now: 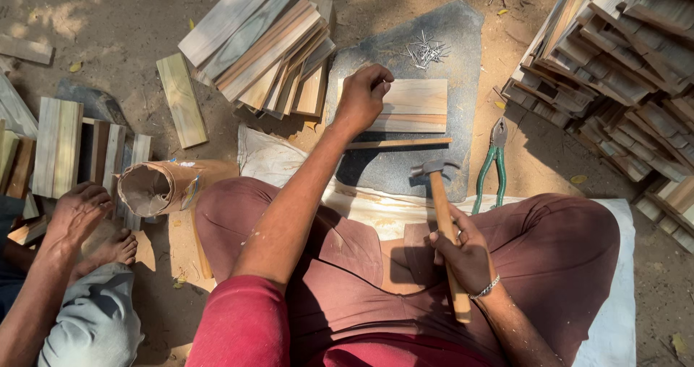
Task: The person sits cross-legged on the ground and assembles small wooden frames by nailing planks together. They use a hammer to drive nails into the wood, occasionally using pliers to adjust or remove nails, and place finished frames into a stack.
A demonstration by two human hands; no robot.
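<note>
In the head view the person sat cross-legged in maroon trousers, and the left hand (pixel 363 96) reached to the upper middle of the frame, fingers pinched narrow on what was probably a small nail — too fine to make out — set against the pale flat wooden slats (pixel 412 105) that lay side by side on the grey stone slab (pixel 405 166). The right hand (pixel 465 255), lower right of centre, was wrapped tight round the wooden handle of the steel-headed claw hammer (pixel 441 201), its head hovering just below the slats and clear of them. A thin wooden strip (pixel 397 143) lay across the slab just under the slats, a loose heap of small steel nails (pixel 425 51) sat near the slab's top edge, and green-handled pliers (pixel 496 166) rested at its right side. To drive well, I judge the nail should stand upright with the pinching fingers low on its shank, the first taps light and square — then the fingers off before any full blow, with the slats pressed flat so they did not skid on the stone. At the lower left another person's hand (pixel 76 211) rested by a bare foot (pixel 116 248), near an open-ended brown cardboard tube (pixel 170 186); stacks of wooden slats (pixel 614 56) filled the upper right.
</note>
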